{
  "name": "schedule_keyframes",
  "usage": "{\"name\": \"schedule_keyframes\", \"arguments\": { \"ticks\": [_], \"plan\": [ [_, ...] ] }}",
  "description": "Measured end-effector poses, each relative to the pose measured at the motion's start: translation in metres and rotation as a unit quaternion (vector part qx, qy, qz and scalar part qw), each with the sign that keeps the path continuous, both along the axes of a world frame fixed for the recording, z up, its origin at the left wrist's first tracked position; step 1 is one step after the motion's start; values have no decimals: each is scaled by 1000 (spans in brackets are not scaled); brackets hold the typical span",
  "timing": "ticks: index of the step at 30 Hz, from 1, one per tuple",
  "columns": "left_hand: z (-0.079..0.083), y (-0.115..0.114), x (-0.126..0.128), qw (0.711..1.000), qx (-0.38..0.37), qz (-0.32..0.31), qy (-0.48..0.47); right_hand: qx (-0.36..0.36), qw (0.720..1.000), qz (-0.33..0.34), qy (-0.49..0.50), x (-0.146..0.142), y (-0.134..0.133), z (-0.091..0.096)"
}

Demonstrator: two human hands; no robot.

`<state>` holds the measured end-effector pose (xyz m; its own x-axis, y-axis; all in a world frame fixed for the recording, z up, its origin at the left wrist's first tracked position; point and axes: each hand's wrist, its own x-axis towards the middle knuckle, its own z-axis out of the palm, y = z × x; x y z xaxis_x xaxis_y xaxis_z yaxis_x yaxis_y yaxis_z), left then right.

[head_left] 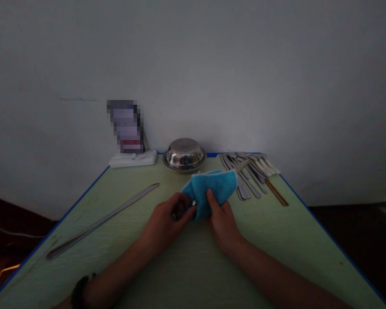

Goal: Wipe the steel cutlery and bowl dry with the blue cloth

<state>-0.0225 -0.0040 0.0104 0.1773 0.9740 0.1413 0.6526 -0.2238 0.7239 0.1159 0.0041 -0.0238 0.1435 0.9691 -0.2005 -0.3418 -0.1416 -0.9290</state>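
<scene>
Above the table's middle: two hands, close together; the task thing, a folded blue cloth [216,189], is held between them, off the tabletop.
Right hand [224,224]: gripping the cloth, thumb pressed on its near face.
Left hand [164,219]: fingers and thumb pinched at the cloth's left edge, round a shiny metal end [193,203] – the rest of that piece is hidden. A dark band [79,292] circles the wrist.
Table: pale green top [193,274] with faint grain, blue edging [341,249], its far side against the wall.
Wall and room: plain grey wall [193,68] with one thin line [79,99]; dim light, dark floor at the right.
Knife-like piece: one, long and metal [106,219], lying slantwise left of the hands.
Bowl: metal, upside down [185,154]; whether one or stacked, I cannot tell.
Screen: one, pixelated [127,126], leaning back behind one white strip [133,159].
Chopsticks: two, brown [277,192], far right.
Cutlery: a metal heap [244,191] beside them – overlapping too much to count – with several white handles [266,167].
</scene>
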Motion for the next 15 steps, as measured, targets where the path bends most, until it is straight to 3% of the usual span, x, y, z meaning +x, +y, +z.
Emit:
{"name": "schedule_keyframes", "arguments": {
  "ticks": [4,12,15],
  "plan": [
    [0,0,-1,998,-33,-48,5,-13,1000,6,-18,0,-2,4],
    [4,-1,-4,982,-125,-87,-111,-54,998,3,-18,0,-1,5],
    [5,-1,-4,975,-153,-90,-137,-34,999,15,-14,0,0,4]
  ]
}}
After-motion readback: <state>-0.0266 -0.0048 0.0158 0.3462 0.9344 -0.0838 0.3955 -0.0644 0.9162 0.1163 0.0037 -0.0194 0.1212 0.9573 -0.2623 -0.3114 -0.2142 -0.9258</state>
